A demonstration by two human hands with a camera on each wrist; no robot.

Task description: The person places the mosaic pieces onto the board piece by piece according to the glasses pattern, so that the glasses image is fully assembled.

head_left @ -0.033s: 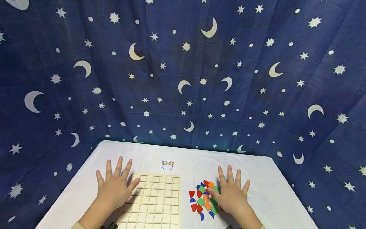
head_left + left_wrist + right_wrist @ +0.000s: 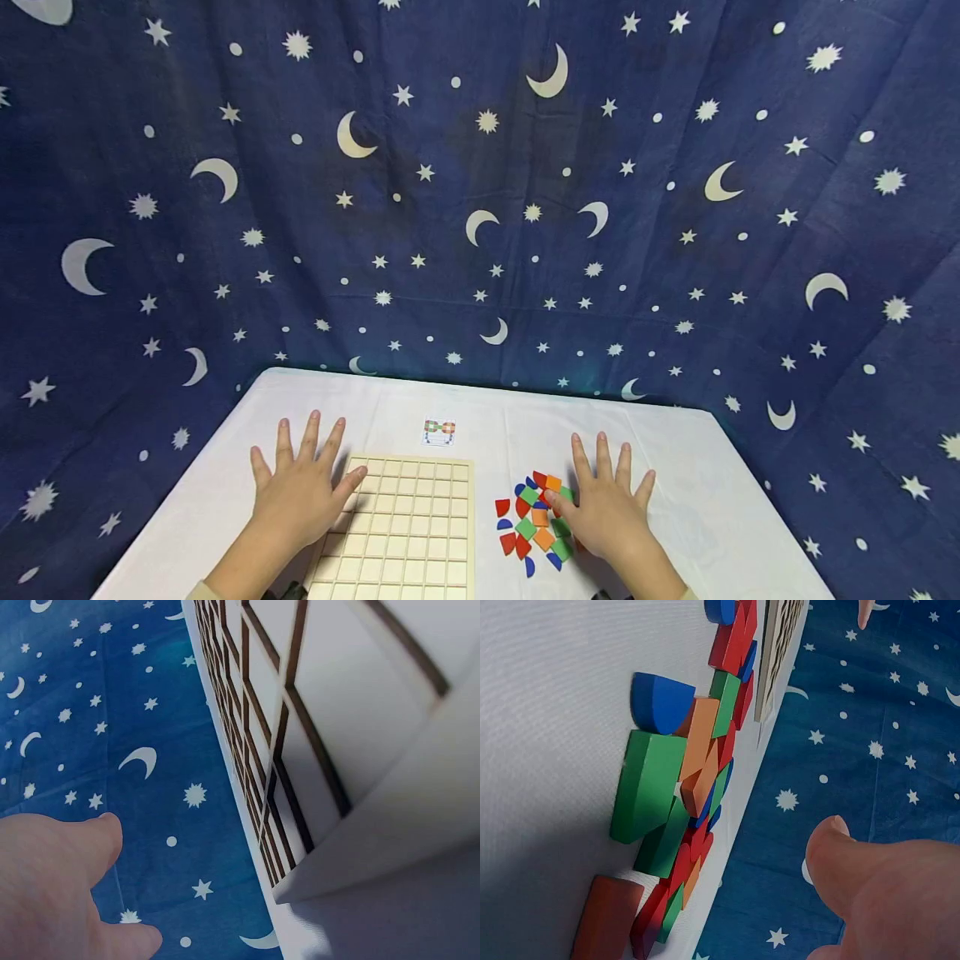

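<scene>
My left hand (image 2: 296, 500) is spread with straight fingers above the left edge of a pale wooden grid board (image 2: 408, 533), holding nothing. The board is divided into many square cells, and its raised ridges show up close in the left wrist view. On the right, my right hand (image 2: 606, 510) spreads its fingers over the right side of a pile of small blocks. The pile mixes green squares (image 2: 526, 528), orange squares (image 2: 543, 539), red quarter-rounds (image 2: 507, 543) and blue half-rounds (image 2: 529, 567). Part of the pile is hidden under this hand. A reddish block (image 2: 607, 919) lies nearest the right wrist camera.
A small printed card (image 2: 438, 432) with a coloured pattern lies behind the board. White cloth covers the table (image 2: 675, 467). Beyond the table's back edge hangs a dark blue curtain (image 2: 420, 317) with moons and stars.
</scene>
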